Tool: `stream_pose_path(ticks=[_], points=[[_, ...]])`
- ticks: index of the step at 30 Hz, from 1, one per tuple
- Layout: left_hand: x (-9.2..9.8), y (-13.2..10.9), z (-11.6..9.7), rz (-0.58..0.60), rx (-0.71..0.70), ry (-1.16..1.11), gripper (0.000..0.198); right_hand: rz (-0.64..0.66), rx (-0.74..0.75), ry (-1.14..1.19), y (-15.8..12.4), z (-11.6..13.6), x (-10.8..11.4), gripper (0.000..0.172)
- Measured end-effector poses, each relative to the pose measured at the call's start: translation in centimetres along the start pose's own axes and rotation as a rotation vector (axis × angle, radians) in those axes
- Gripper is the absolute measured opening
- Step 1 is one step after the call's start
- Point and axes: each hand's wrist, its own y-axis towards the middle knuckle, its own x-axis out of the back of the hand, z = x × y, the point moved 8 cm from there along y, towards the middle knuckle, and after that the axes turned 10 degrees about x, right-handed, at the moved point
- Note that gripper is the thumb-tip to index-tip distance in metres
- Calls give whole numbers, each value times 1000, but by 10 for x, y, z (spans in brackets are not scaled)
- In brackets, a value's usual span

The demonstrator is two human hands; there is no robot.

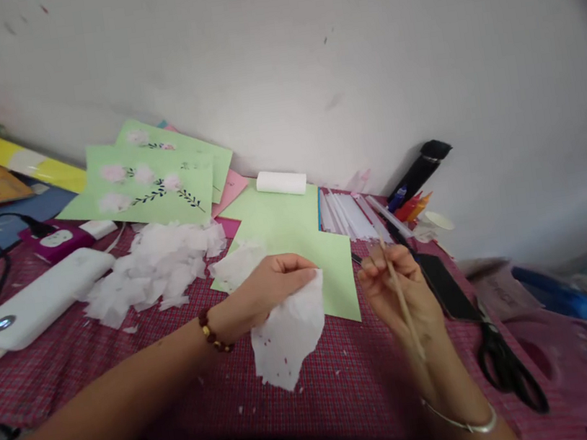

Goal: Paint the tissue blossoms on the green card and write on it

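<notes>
Pinched by one corner in my left hand (283, 280) is a sheet of white tissue paper (291, 337), hanging down over the front of the table. My right hand (401, 288) has its fingers closed around a thin wooden stick (400, 292), which slants across the palm and along the wrist. Between and behind the hands lie pale green paper sheets (335, 265). Another white tissue piece (239, 262) rests on the green paper just behind my left hand. A loose heap of torn white tissue (160, 260) sits to the left.
Green cards with pink flowers (157, 181) lean at the back left. A white power bank (42, 299) and purple socket adapter (56, 242) lie left. White paper roll (282, 182), plastic strips (347, 216), black phone (448, 286) and black-handled scissors (505, 365) lie toward the back and right.
</notes>
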Motion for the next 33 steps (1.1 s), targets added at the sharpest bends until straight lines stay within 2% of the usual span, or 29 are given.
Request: stream_pose_path(ticks=[2, 4, 8, 12, 15, 22, 27, 33], points=[[8, 7, 8, -62, -44, 24, 17, -13, -25, 87, 3, -14, -16, 32], [14, 12, 14, -112, -77, 48, 17, -25, -63, 157, 1, -30, -22, 31], [20, 19, 28, -175, -24, 16, 14, -77, -105, 124, -9, -53, -14, 19], [19, 22, 45, -194, 118, -66, 13, -85, -128, 4, -18, -64, -5, 30], [20, 23, 51, -186, 153, -74, 15, -53, -163, -74, -22, -72, -3, 35], [20, 22, 42, -166, 59, 109, 18, 43, -138, -187, -23, -76, -7, 28], [17, 19, 36, -164, 33, 156, 19, 108, -111, -259, -22, -73, -11, 28], [17, 18, 36, -174, 51, 168, 16, 44, -29, -258, -19, -63, -6, 27]])
